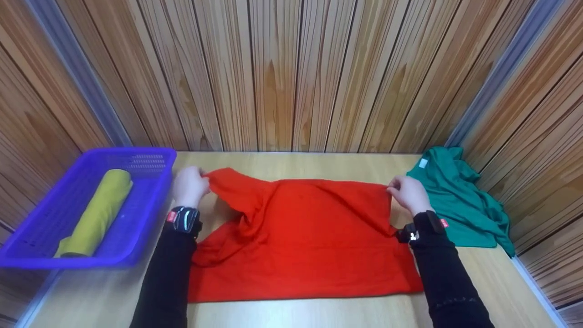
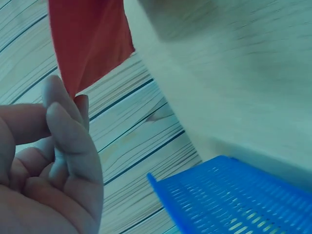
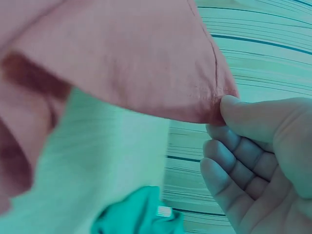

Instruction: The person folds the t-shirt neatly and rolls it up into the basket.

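Observation:
A red T-shirt (image 1: pixel 314 228) lies across the table, its far edge lifted and its near part flat. At its far left corner, my left hand (image 1: pixel 190 186) pinches the cloth between thumb and fingertips; the left wrist view shows the red tip (image 2: pixel 92 44) rising from those fingers. My right hand (image 1: pixel 409 193) pinches the far right corner. In the right wrist view the thumb presses that hemmed corner (image 3: pixel 195 92) against the index finger, the other fingers loosely bent. Folds bunch on the left side of the shirt, and part of its underside is hidden.
At the left stands a purple plastic basket (image 1: pixel 152 205) holding a rolled yellow cloth (image 1: pixel 98 214). A crumpled green garment (image 1: pixel 473 209) with a white label lies on the right, partly behind my right hand. Wood-panelled walls (image 1: pixel 282 77) border the table (image 1: pixel 291 314) at the back and sides.

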A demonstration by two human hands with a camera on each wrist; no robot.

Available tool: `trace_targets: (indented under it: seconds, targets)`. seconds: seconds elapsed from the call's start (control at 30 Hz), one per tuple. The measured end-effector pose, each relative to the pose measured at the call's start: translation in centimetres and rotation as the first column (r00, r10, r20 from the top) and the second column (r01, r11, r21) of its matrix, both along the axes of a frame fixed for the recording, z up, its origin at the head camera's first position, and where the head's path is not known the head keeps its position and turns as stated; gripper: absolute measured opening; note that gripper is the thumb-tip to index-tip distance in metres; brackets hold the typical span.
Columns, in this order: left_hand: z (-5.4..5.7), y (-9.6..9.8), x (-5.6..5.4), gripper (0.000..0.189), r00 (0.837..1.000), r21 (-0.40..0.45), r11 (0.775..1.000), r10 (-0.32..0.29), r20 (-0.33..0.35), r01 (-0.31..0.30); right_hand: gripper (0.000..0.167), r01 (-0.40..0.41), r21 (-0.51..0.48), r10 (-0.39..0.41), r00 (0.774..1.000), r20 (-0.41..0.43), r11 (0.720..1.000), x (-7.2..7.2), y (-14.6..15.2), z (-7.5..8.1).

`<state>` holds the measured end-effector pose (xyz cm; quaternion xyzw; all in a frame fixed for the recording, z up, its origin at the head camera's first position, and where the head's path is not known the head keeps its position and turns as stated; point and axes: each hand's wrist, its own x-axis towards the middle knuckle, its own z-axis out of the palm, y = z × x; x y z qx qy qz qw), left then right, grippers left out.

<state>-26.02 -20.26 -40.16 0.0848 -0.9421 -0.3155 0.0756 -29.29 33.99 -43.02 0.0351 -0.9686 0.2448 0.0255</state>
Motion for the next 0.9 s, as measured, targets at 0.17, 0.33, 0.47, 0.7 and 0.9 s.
trace_targets:
  seconds: [0.17, 0.33, 0.47, 0.7, 0.9]
  targets:
    - [1.6, -0.1, -0.3, 0.026, 0.999, 0.098, 0.995, 0.023, -0.042, -0.019, 0.017, 0.011, -0.011, -0.011, 0.999, -0.035, 1.000, -0.1, -0.1, 1.9]
    - [2.7, 0.2, -0.7, 0.020, 0.987, 0.111, 0.993, 0.054, -0.148, -0.038, 0.020, 0.017, 0.007, -0.017, 0.996, -0.082, 1.000, -0.1, 0.0, 3.5]
    - [3.6, 0.7, -1.1, 0.015, 0.973, 0.118, 0.993, 0.054, -0.227, -0.027, 0.020, 0.025, 0.007, -0.024, 0.995, -0.097, 1.000, -0.1, 0.0, 4.1]
    - [5.2, 1.6, -1.6, 0.015, 0.959, 0.082, 0.997, 0.029, -0.284, -0.006, 0.020, 0.045, 0.015, -0.042, 0.986, -0.161, 0.999, -0.1, 0.0, 4.3]
    - [6.3, 2.6, -2.0, 0.013, 0.897, 0.045, 0.998, -0.027, -0.441, 0.052, 0.017, 0.069, -0.018, -0.071, 0.960, -0.271, 0.997, -0.2, -0.3, 3.9]
